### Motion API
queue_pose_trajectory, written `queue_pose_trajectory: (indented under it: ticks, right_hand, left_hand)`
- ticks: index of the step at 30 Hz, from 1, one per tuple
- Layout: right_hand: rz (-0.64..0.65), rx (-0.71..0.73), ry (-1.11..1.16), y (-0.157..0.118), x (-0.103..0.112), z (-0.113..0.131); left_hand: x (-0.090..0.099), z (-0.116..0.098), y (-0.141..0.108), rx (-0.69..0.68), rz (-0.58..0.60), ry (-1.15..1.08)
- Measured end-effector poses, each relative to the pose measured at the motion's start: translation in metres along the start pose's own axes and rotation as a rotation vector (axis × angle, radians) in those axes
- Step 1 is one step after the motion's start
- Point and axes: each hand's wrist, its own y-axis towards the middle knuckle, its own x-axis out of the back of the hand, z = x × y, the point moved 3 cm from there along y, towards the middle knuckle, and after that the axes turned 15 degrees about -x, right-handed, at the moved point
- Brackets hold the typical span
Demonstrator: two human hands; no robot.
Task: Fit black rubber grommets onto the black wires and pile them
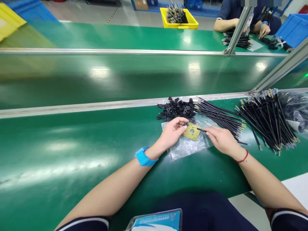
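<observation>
My left hand (172, 131) is closed at the left edge of a yellow square plate (194, 135) with a round hole, pinching a small black part (186, 124) at its fingertips. In my right hand (222, 139) is a thin black cable (201, 130), its stripped coloured wire end pointing left over the plate. Under the plate lies a clear plastic bag (178, 150). A heap of small black parts with holes (176, 109) is just beyond my left hand. Loose black cables (218, 117) fan out behind my right hand.
A larger pile of black cables (268, 122) lies to the right, beside a clear bag of dark items (293, 109). A metal rail (115, 105) borders the green table. Across it, a person's hand (264, 31) works near more cables. A yellow bin (180, 26) stands beyond.
</observation>
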Motion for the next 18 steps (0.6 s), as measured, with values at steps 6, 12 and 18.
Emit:
queue_pose_trajectory:
  ticks: [6, 12, 18]
  right_hand:
    - [-0.232, 0.074, 0.194, -0.006, 0.003, 0.007]
    - [-0.264, 0.079, -0.038, -0.007, 0.000, 0.009]
    - [-0.258, 0.022, -0.193, -0.010, -0.002, 0.014]
  left_hand:
    - [-0.005, -0.007, -0.008, -0.123, 0.077, 0.095]
    - [-0.007, -0.020, -0.011, -0.268, 0.151, 0.343]
    - [-0.010, -0.025, -0.012, -0.333, 0.282, 0.588]
